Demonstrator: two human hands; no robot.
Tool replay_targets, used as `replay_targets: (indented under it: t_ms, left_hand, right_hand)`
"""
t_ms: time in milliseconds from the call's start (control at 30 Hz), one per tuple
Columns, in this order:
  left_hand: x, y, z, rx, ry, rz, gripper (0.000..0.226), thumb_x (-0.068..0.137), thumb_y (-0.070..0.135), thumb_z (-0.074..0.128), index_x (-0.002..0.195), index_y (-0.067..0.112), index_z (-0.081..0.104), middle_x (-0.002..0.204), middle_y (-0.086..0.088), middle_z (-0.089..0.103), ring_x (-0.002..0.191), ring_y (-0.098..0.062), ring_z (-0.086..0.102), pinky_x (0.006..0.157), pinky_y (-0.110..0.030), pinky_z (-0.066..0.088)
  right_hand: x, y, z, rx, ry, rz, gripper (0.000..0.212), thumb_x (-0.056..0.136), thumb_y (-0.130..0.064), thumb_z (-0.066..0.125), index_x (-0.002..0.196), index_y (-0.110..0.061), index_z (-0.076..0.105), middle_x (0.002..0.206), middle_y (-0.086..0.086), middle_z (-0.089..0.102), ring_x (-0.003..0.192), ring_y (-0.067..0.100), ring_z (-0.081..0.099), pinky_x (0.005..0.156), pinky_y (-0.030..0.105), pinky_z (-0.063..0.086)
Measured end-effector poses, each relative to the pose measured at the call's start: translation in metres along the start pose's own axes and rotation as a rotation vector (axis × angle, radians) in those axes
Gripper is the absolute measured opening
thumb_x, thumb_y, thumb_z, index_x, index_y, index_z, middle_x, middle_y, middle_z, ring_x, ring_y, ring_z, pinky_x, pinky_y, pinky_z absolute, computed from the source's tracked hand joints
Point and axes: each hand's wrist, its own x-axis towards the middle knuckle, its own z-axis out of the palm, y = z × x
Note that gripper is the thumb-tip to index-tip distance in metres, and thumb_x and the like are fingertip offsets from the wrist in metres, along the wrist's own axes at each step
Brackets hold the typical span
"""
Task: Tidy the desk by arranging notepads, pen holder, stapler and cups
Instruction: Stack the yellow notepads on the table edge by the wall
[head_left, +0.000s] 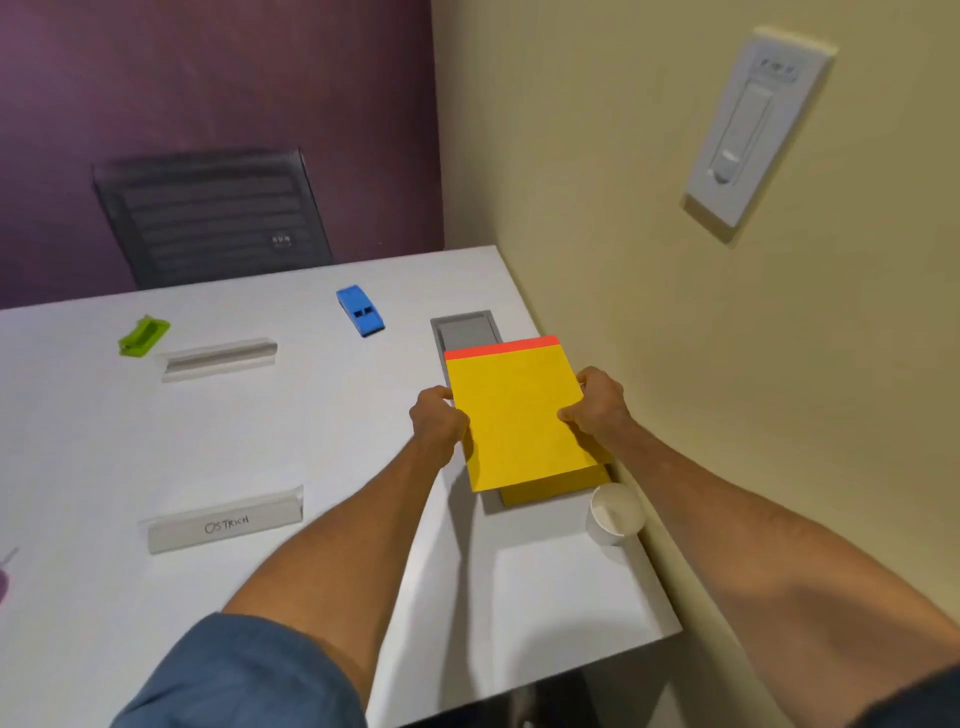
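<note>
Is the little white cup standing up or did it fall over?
Standing up. The white cup sits on the desk beside the wall, its round open mouth facing upward.

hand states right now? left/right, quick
Left hand: closed on the left edge of the yellow notepad.
Right hand: closed on the right edge of the same notepad, held over a second yellow pad.

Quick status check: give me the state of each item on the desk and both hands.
Top notepad: held by both hands
Lower notepad: lying flat
Paper cup: upright, looks empty
Blue stapler: closed, untouched
Left hand: gripping
Right hand: gripping
</note>
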Motion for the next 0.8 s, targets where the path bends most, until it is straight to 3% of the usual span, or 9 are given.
replay_targets:
  t_ms: [233,300,367,400,500,633,733,800]
  left_hand:
    - [0.03,-0.028,0.043,0.142,0.034,-0.034,0.032,0.084,-0.012,0.059,0.114,0.0,0.059,0.106,-0.02,0.064,0.1,-0.033,0.062,0.085,-0.039,0.052]
    - [0.037,-0.036,0.052,0.211,0.038,-0.047,0.021,0.084,-0.013,0.057,0.09,0.007,0.06,0.085,-0.009,0.058,0.086,-0.025,0.058,0.079,-0.035,0.049]
    - [0.042,-0.043,0.06,0.276,0.052,-0.058,0.039,0.086,-0.013,0.054,0.068,0.019,0.044,0.071,0.003,0.043,0.072,-0.016,0.048,0.073,-0.031,0.044]
    - [0.046,-0.047,0.064,0.293,0.048,-0.06,0.038,0.087,-0.013,0.052,0.067,0.019,0.043,0.07,0.003,0.042,0.069,-0.015,0.046,0.072,-0.03,0.043]
    - [0.05,-0.05,0.073,0.302,0.045,-0.028,0.017,0.09,-0.009,0.05,0.089,0.003,0.061,0.084,-0.008,0.054,0.082,-0.022,0.053,0.073,-0.03,0.045]
    - [0.058,-0.053,0.084,0.292,0.056,-0.026,0.037,0.092,-0.006,0.05,0.065,0.019,0.044,0.069,0.001,0.046,0.067,-0.017,0.049,0.071,-0.032,0.044]
    - [0.062,-0.057,0.09,0.311,0.044,-0.044,0.02,0.09,-0.008,0.05,0.078,0.008,0.053,0.072,-0.006,0.05,0.071,-0.022,0.051,0.066,-0.032,0.044]
    - [0.061,-0.058,0.092,0.331,0.038,-0.053,0.02,0.089,-0.009,0.05,0.076,0.006,0.053,0.067,-0.003,0.044,0.072,-0.022,0.049,0.065,-0.03,0.043]
  right_hand:
    - [0.037,0.037,0.033,-0.105,-0.115,-0.061,0.058,0.082,-0.003,0.071,0.133,-0.012,0.044,0.132,0.018,0.047,0.11,0.033,0.055,0.077,0.031,0.046]
    - [0.043,0.047,0.042,-0.156,-0.156,-0.085,0.053,0.084,-0.002,0.069,0.131,-0.014,0.048,0.132,0.018,0.044,0.109,0.033,0.055,0.075,0.029,0.044]
    - [0.048,0.054,0.05,-0.208,-0.194,-0.091,0.052,0.084,-0.003,0.068,0.132,-0.014,0.049,0.133,0.018,0.042,0.11,0.034,0.054,0.077,0.028,0.045]
    - [0.052,0.057,0.054,-0.228,-0.209,-0.088,0.053,0.084,-0.004,0.069,0.132,-0.014,0.049,0.133,0.018,0.041,0.11,0.034,0.055,0.078,0.029,0.045]
    - [0.058,0.063,0.062,-0.279,-0.231,-0.069,0.055,0.085,-0.006,0.07,0.134,-0.013,0.046,0.133,0.017,0.04,0.108,0.035,0.056,0.081,0.031,0.047]
    - [0.065,0.071,0.066,-0.32,-0.224,-0.069,0.052,0.086,-0.003,0.066,0.133,-0.013,0.045,0.131,0.019,0.04,0.109,0.037,0.055,0.09,0.038,0.049]
    - [0.068,0.074,0.068,-0.381,-0.238,-0.082,0.045,0.088,-0.003,0.062,0.128,-0.01,0.044,0.128,0.019,0.04,0.109,0.038,0.054,0.089,0.04,0.049]
    - [0.067,0.075,0.069,-0.427,-0.245,-0.093,0.042,0.089,-0.002,0.059,0.127,-0.009,0.042,0.127,0.02,0.039,0.11,0.039,0.053,0.088,0.041,0.049]
